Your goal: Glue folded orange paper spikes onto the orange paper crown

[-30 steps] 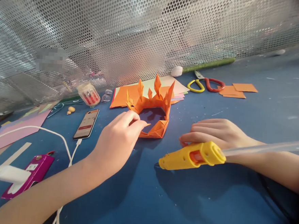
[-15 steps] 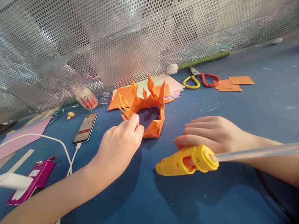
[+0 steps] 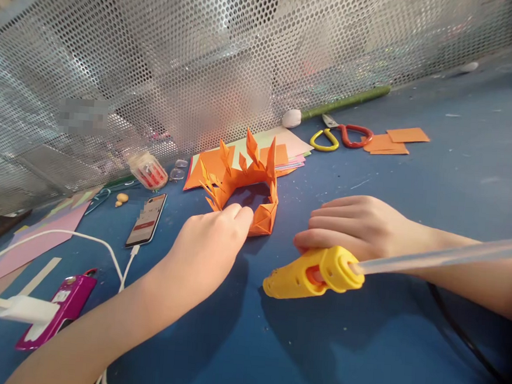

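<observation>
Currently, from where I stand, a phone [image 3: 146, 222] lies screen up on the bench [image 3: 270, 362], to the left of the left hand [image 3: 215, 236]. Left hand: fingers drawn together at the near wall of the orange paper crown [image 3: 263, 219], apparently nipping it; fingertips hidden, so exact pinch cannot be told. Crown sits on the bench just beyond that hand, points upward. Expected handling: very light, crisp at the folds but easily crushed; tall points probably the weakest part. Best hold: low on the folded band, light pinch.

Right hand [image 3: 363, 226]: curled around the yellow glue gun [image 3: 296, 277], handle mostly concealed; nose aimed leftward, apart from the crown. Gun likely rigid, heavier than the paper, probably hot at the tip; grip by the handle only. Translucent glue stick [image 3: 430, 260] trails from its rear, rightward across the wrist; likely smooth, slightly bendy.
</observation>
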Available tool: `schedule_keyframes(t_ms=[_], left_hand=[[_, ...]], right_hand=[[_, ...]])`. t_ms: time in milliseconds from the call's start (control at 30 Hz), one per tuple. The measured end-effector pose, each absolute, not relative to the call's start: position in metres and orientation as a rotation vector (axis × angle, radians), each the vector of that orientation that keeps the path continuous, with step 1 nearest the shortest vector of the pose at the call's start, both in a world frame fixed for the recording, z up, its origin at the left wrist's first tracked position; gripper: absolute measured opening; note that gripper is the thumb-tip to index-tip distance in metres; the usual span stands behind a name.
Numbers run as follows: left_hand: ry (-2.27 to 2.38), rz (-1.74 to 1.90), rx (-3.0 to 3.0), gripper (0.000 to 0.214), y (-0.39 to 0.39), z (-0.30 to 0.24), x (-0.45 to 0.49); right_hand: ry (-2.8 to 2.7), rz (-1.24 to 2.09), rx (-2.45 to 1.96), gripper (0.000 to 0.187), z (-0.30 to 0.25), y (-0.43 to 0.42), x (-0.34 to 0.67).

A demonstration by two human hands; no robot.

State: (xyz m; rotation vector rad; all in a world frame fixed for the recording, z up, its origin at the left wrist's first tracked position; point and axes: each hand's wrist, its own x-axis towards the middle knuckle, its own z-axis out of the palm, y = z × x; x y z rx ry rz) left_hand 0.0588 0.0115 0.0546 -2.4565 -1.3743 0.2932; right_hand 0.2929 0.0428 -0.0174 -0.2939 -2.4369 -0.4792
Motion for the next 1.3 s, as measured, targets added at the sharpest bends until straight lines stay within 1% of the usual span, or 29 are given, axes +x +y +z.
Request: schedule_keyframes(t_ms=[100,200,267,400,500,567,633,733,833,1100,1300], left_hand=[[-1.548,0.198,-2.504,0.024,0.013,0.054,0.059],[-1.730,0.015,-2.569,0.021,0.015,0.053,0.061],[-1.845,-0.098,-2.573,0.022,0.016,0.052,0.061],[-1.978,-0.245,-2.603,0.026,0.016,0.051,0.059],[-1.904,-0.216,-2.641,0.038,0.014,0.049,0.057],[-1.824,-0.111,-2.603,0.050,0.014,0.047,0.056],[-1.779,-0.011,-2.560,0.058,0.014,0.044,0.056],[-1.788,0.029,-2.558,0.058,0.015,0.039,0.055],[-1.806,-0.032,-2.594,0.056,0.016,0.036,0.053],[-1.832,-0.139,-2.628,0.054,0.017,0.034,0.051],[-1.823,-0.150,-2.635,0.053,0.017,0.032,0.051]], right_hand=[[-2.440,-0.485,-0.291,0.022,-0.017,0.043,0.293],[-2.440,-0.498,-0.290,0.022,-0.018,0.043,0.293],[-2.437,-0.511,-0.292,0.021,-0.018,0.043,0.293],[-2.432,-0.526,-0.304,0.012,-0.018,0.044,0.292],[-2.436,-0.524,-0.320,0.010,-0.019,0.044,0.292],[-2.436,-0.519,-0.339,0.008,-0.020,0.043,0.291],[-2.435,-0.512,-0.352,0.008,-0.022,0.043,0.291],[-2.442,-0.496,-0.362,0.011,-0.023,0.043,0.291],[-2.448,-0.488,-0.368,0.013,-0.022,0.042,0.292],[-2.454,-0.496,-0.371,0.009,-0.021,0.043,0.292],[-2.453,-0.493,-0.359,0.010,-0.020,0.043,0.291]])
